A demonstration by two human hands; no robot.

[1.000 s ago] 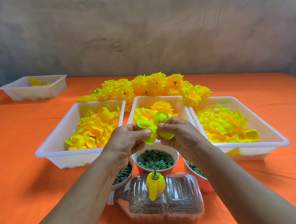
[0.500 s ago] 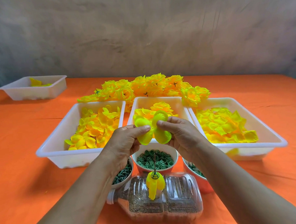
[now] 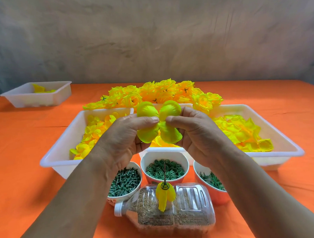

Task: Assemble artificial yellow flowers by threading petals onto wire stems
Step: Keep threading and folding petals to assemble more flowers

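Both hands are working at frame centre: the left hand (image 3: 122,138) and right hand (image 3: 195,133) are each pinching the four-lobed petal piece (image 3: 164,129) at its middle, fingers disappearing behind the lobes. The hands are blocking most of the middle tray (image 3: 161,150). Lower centre, the wire stem (image 3: 164,170) is standing in the bottle (image 3: 192,219), threaded petals (image 3: 164,195) hiding its base. The right forearm is covering part of the right cup (image 3: 203,178).

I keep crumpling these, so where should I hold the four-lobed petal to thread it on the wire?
Pinch the petal at its narrow centre, from left and right, as the left hand and right hand do: four lobes flare from there, and that centre must meet the wire.
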